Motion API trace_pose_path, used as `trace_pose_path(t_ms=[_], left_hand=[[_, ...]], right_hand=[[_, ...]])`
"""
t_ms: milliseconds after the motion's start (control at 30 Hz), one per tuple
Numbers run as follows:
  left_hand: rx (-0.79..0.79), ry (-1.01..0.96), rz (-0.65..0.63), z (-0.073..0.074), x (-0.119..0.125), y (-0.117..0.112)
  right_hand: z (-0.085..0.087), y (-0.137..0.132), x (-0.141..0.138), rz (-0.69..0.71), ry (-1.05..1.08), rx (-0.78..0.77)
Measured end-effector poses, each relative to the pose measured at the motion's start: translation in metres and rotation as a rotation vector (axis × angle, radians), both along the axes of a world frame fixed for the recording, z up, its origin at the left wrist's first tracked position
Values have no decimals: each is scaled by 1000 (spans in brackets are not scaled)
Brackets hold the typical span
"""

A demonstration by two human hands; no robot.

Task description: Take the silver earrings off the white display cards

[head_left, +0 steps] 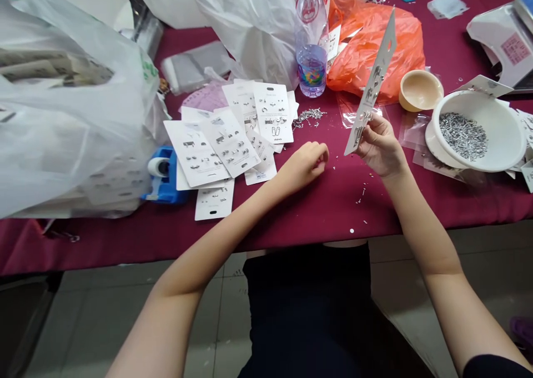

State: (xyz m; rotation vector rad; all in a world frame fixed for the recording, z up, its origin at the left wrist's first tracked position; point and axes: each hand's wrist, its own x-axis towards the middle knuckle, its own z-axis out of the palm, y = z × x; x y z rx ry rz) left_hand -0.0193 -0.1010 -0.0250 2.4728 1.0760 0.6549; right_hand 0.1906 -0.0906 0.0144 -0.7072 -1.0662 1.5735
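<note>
My right hand [381,145] pinches the lower end of a white earring card [378,72], held up nearly edge-on, with small metal pieces on its face. My left hand [306,164] is by the tabletop left of it, its fingers curled in; whether anything is inside them is hidden. Beyond my left hand lies a small heap of loose silver metal pieces [308,117]. To its left, several more white earring cards [233,142] overlap in a spread pile.
A white bowl [506,136] of small metal pieces and a beige cup [421,90] stand at right. Behind are a bottle [312,67] and an orange plastic bag [400,45]. A blue tape dispenser [166,184] and large white bag [75,122] sit at left.
</note>
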Motion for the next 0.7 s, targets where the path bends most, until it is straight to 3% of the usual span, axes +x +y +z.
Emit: trace_pose_path(t_ms=[100,300,433,600,700], left_hand=[[32,28,-24,-1,-3,-6],[192,-408,133,26,-10,-23],[171,-519,40,36,-9,-36],[57,-570,33,37,-8,-41],[-17,-603,5,38,-8,-40]], right_hand=[[0,-7,-10,82,54,-63],[-8,-17,-30,332,156,-136],[-14,-21,-40,487,223,-148],[-12,-26,-41,517,138,-173],[-9,-28,-39,459,66,-169]])
